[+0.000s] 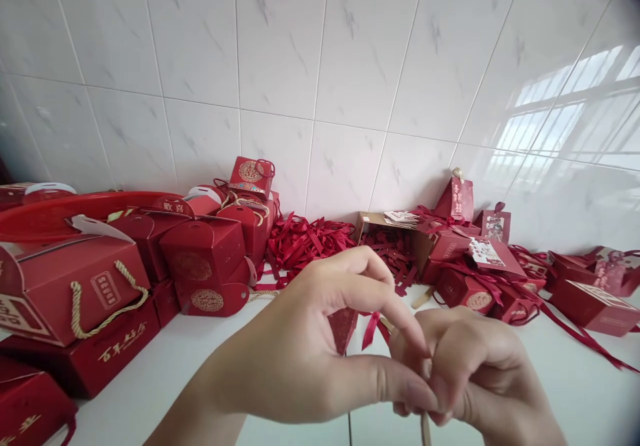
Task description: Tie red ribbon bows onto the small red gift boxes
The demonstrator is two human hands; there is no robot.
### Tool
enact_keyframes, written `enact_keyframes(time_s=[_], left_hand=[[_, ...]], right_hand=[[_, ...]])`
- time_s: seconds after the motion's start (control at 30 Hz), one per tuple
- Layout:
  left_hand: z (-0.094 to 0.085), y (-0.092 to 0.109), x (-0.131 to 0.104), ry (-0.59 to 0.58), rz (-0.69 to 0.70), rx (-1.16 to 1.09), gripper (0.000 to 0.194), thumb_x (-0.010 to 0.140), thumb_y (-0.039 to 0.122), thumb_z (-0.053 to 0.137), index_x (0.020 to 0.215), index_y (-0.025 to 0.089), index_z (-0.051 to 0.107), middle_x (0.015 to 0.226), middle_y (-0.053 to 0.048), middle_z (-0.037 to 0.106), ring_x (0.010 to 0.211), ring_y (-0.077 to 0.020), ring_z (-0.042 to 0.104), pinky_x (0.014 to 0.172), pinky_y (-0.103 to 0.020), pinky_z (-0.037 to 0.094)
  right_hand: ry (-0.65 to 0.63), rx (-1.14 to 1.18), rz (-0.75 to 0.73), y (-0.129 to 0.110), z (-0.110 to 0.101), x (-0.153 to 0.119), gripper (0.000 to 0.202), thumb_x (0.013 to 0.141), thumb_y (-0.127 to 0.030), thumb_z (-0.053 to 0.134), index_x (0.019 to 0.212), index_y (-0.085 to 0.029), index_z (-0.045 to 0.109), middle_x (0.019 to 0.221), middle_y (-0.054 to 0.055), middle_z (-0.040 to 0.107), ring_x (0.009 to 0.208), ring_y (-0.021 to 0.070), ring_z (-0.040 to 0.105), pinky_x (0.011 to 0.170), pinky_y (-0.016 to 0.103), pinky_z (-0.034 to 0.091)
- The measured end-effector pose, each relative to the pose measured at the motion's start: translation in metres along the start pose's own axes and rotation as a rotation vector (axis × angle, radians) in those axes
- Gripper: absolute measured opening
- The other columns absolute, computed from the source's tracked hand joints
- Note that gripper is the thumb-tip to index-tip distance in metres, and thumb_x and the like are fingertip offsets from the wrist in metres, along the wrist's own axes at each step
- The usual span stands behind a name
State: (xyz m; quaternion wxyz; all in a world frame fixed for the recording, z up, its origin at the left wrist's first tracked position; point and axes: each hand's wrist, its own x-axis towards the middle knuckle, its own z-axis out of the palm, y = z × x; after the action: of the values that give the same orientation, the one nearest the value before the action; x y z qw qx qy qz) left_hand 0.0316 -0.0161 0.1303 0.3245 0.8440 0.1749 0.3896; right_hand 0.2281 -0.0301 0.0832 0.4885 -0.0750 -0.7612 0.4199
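Note:
My left hand [320, 346] reaches in from the lower left, its thumb and fingertips pinched together against my right hand [475, 373]. The right hand is closed too, thumb pressed on bent fingers. A thin tan strip [425, 429] hangs down below the joined fingertips; its upper part is hidden by the fingers. Behind the hands, a dark red box piece [343, 329] shows between the left thumb and fingers, and a short red ribbon [371, 331] lies to its right on the white table [550, 393].
Stacked red gift boxes [205, 253] and a red tray [95, 206] fill the left side. A heap of red ribbons [315, 243] lies against the tiled wall. A cardboard box [367, 221] holds red pieces. More red boxes [465, 289] and loose ribbons stand at the right.

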Motion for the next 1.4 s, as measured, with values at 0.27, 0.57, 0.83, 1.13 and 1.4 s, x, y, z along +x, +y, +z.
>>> enact_keyframes(time_s=[0.27,0.57,0.83,1.13,1.4], left_hand=[[-0.003,-0.009,0.011,-0.130,-0.190,-0.105,0.029,0.062,0.029,0.083,0.083,0.023,0.065,0.092,0.001,0.055,0.074,-0.0115,0.054,0.068,-0.027,0.049],[-0.023,-0.070,0.034,0.199,-0.271,0.017,0.031,0.071,0.038,0.073,0.093,0.020,0.060,0.098,-0.004,0.063,0.097,-0.0203,0.058,0.090,-0.035,0.044],[-0.050,-0.133,0.029,-0.056,-0.436,0.335,0.026,0.063,0.029,0.075,0.088,0.024,0.070,0.099,-0.002,0.069,0.097,-0.0242,0.061,0.082,-0.031,0.046],[-0.047,-0.153,0.029,-0.060,-0.413,0.303,0.010,0.064,0.021,0.067,0.072,0.016,0.070,0.074,-0.003,0.070,0.072,-0.0203,0.063,0.068,-0.029,0.046],[-0.034,-0.092,0.032,0.389,-0.265,0.041,0.024,0.083,0.043,0.058,0.082,0.019,0.055,0.071,0.001,0.060,0.066,-0.0148,0.059,0.062,-0.026,0.047]], right_hand=[[-0.091,-0.110,-0.062,0.004,-0.007,0.004,0.019,0.092,-0.025,0.054,0.093,-0.027,0.072,0.073,0.005,0.071,0.064,0.0140,0.064,0.069,0.030,0.050],[0.393,-0.356,0.135,0.020,-0.013,0.010,0.007,0.083,-0.017,0.065,0.085,-0.024,0.067,0.083,0.002,0.067,0.078,0.0145,0.063,0.069,0.025,0.052],[0.508,-0.364,0.115,0.017,-0.017,0.008,0.005,0.082,-0.020,0.067,0.085,-0.024,0.066,0.081,0.003,0.064,0.078,0.0148,0.059,0.064,0.024,0.051],[0.435,-0.377,0.168,0.022,-0.013,0.012,0.002,0.082,-0.025,0.067,0.082,-0.023,0.067,0.079,0.003,0.064,0.078,0.0169,0.059,0.067,0.029,0.053],[0.475,-0.490,0.182,0.036,-0.021,0.020,0.004,0.077,-0.028,0.073,0.076,-0.024,0.072,0.143,0.004,0.045,0.139,0.0304,0.028,0.112,0.051,0.028]])
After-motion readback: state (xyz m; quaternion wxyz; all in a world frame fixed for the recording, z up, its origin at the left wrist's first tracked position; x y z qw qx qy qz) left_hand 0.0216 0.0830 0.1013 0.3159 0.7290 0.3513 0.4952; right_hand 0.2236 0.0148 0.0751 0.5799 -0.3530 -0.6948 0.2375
